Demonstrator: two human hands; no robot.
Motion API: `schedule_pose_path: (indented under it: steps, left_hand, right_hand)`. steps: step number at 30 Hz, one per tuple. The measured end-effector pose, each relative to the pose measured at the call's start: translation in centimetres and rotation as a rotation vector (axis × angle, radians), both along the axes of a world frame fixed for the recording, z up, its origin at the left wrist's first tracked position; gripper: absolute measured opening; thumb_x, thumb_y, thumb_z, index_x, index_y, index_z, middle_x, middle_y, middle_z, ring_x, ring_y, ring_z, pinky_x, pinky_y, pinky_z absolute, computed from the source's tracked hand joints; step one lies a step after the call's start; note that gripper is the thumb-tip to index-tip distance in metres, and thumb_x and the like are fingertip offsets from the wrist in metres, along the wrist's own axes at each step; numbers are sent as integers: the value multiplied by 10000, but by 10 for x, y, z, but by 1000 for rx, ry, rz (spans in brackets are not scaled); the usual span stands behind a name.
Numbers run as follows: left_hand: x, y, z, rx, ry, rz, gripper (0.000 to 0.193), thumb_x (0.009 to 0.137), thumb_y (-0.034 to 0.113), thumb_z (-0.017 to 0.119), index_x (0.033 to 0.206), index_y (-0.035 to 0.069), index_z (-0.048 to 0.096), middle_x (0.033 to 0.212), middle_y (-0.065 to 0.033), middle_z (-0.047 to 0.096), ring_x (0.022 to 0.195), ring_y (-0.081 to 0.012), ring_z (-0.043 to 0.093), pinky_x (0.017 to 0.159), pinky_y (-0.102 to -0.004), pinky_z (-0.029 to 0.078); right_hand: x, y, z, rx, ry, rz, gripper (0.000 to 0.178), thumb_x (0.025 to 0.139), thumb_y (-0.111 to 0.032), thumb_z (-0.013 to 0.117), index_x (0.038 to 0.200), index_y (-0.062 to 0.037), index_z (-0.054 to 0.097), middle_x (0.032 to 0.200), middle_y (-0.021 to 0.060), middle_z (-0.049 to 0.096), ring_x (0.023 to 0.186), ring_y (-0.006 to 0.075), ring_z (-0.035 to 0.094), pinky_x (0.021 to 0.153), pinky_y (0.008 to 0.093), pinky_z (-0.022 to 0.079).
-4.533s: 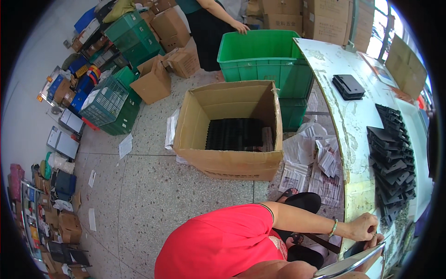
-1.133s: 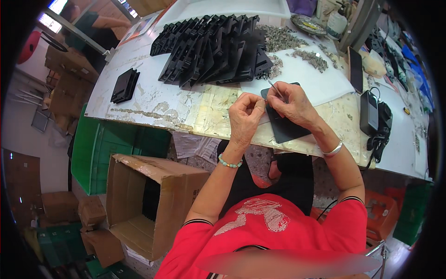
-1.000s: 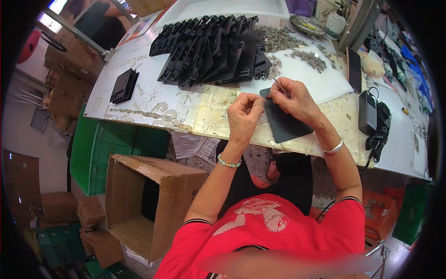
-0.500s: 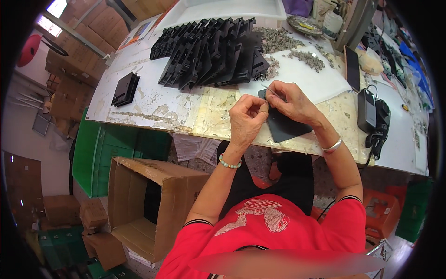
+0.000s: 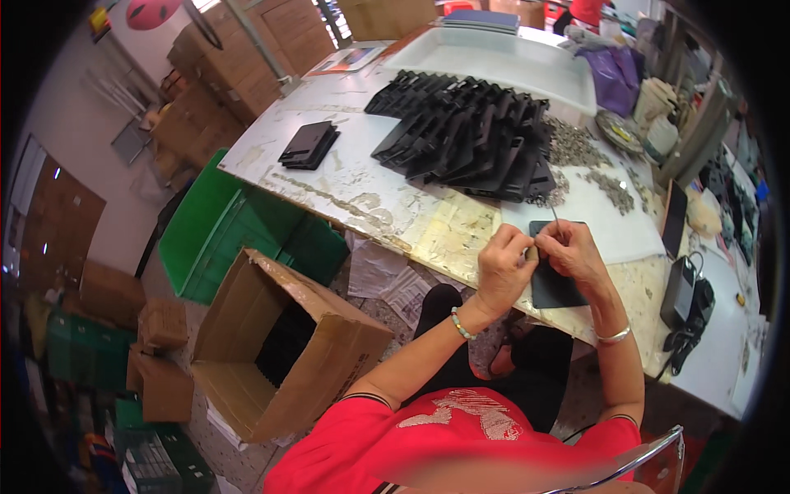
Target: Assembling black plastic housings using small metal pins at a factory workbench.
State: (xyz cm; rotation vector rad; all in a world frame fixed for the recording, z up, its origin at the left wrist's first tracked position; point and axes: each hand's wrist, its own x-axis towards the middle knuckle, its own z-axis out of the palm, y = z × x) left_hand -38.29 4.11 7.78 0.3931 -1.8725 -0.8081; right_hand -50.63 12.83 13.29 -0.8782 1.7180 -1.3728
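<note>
The view has swung, but work continues at the plate [image 5: 556,288] on the table [image 5: 257,152], pile [image 5: 471,140] at its eleven o'clock: right hand [image 5: 576,255] grips a rod [image 5: 555,214]; left hand [image 5: 504,265] pinches, contents unclear.

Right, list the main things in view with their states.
Left grip, pinched shut, contents unclear
Right grip, closed on the thin rod
Thin rod, held, one end showing
Dark panel, lying flat
Black parts, heaped, overlapping
Small black stack, fairly neat
Grey bits, loose, scattered
Cardboard box, open, black items inside
Green bin, open
White tray, uncovered
Purple bag, crumpled
</note>
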Motion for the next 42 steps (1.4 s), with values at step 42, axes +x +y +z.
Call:
schedule_pose_path:
  steps: [42]
  left_hand:
    - [0, -5, -5, -32, -207, 72, 101, 649, 46, 708, 715, 12, 639, 937, -143, 561, 972, -333, 502, 808, -428, 412]
  right_hand:
    - [-4, -19, -15, 157, 676, -198, 182, 734, -125, 663, 698, 46, 612, 597, 120, 624, 515, 160, 588, 538, 298, 486]
